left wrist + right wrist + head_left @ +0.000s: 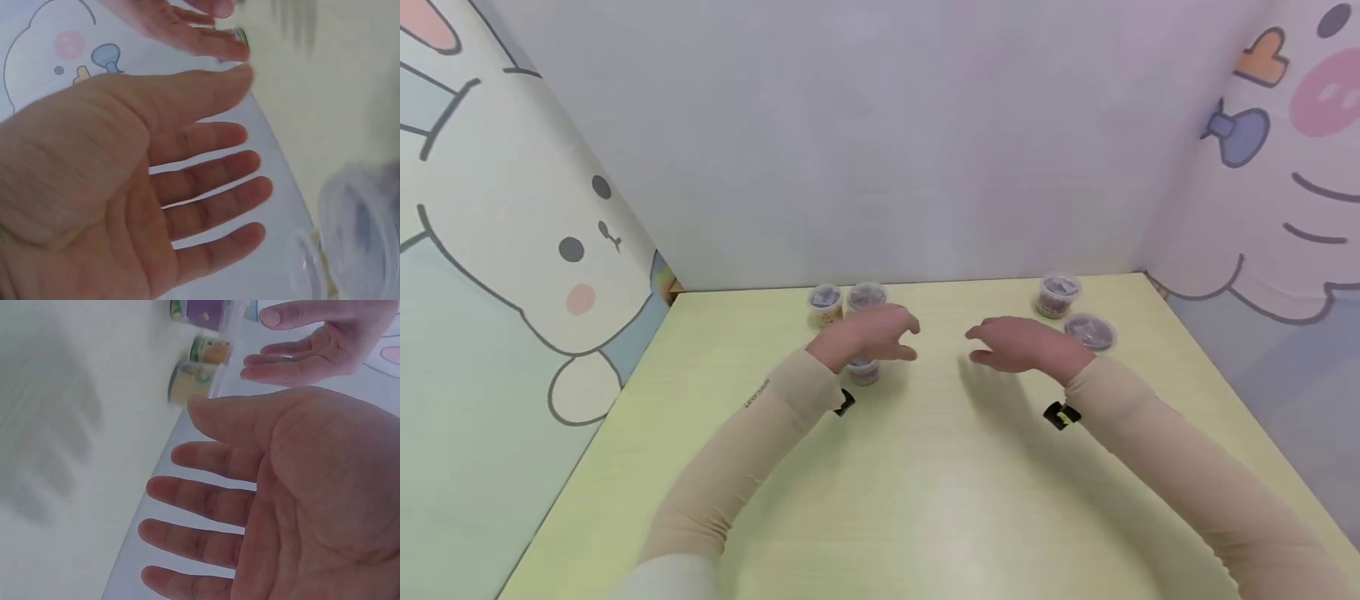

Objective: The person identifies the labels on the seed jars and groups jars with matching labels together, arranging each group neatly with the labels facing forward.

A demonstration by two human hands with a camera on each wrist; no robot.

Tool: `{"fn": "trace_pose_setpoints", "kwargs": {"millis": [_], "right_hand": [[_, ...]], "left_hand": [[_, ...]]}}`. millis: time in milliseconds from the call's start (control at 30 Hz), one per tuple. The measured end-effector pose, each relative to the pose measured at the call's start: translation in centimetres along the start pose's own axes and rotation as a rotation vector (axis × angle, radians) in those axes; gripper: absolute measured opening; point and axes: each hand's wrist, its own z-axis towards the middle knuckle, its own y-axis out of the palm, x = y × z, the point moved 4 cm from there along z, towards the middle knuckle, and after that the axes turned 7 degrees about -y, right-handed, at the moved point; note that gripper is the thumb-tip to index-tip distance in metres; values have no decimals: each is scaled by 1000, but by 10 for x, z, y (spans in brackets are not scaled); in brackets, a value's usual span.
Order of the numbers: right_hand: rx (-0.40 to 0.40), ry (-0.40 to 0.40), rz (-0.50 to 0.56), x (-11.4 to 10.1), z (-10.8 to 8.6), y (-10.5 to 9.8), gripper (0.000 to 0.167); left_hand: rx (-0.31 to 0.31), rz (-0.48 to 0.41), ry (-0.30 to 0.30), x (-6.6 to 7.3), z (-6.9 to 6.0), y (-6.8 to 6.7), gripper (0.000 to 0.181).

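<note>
My left hand (pixel 874 332) hovers over the left group of lidded plastic tubs, hiding part of them. Its fingers are spread and hold nothing, as the left wrist view shows. Behind it stand a small tub (pixel 826 305) and a wider tub (pixel 867 294); another tub (pixel 863 372) shows just below the hand. Facing it across a gap, my right hand (pixel 1015 343) is raised above the table with relaxed, empty fingers. To its right are a tub (pixel 1058 295) with a purple side and a second tub (pixel 1091 332), seen mostly from its lid.
The pale yellow table (pixel 917 483) meets a white back panel (pixel 880 150). Side panels with a cartoon rabbit (pixel 512 208) and a pink-cheeked cartoon figure (pixel 1247 217) flank it. Small black devices hang beneath both wrists.
</note>
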Motion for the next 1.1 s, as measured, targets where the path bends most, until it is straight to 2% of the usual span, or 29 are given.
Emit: {"fn": "trace_pose_setpoints", "kwargs": {"millis": [100,233,400,533,633,767,833,900,967,1100], "right_hand": [[91,29,-13,20,-22,-7,43],[199,128,-22,57,-50,-7,44],[273,237,35,98,-81,2,48],[325,289,197,120,-100,10,53],[377,337,411,130,-111,21,58],[408,391,788,139,-119,40,65],[404,404,933,141,-121,49,66],[397,406,1003,141,-122,55,66],[398,403,1044,140,-124,60,66],[427,378,1088,137,-126,65,68]], "left_hand": [[40,1,66,11,20,5,41],[67,-57,135,28,48,16,40],[91,-178,155,49,82,32,42],[132,-286,154,66,107,46,42],[153,-423,135,78,123,54,42],[149,-729,54,89,137,68,42],[156,-872,6,93,142,75,42],[169,-966,-29,98,145,80,42],[185,-1012,-49,103,147,83,43],[228,-1007,-77,114,152,86,48]]}}
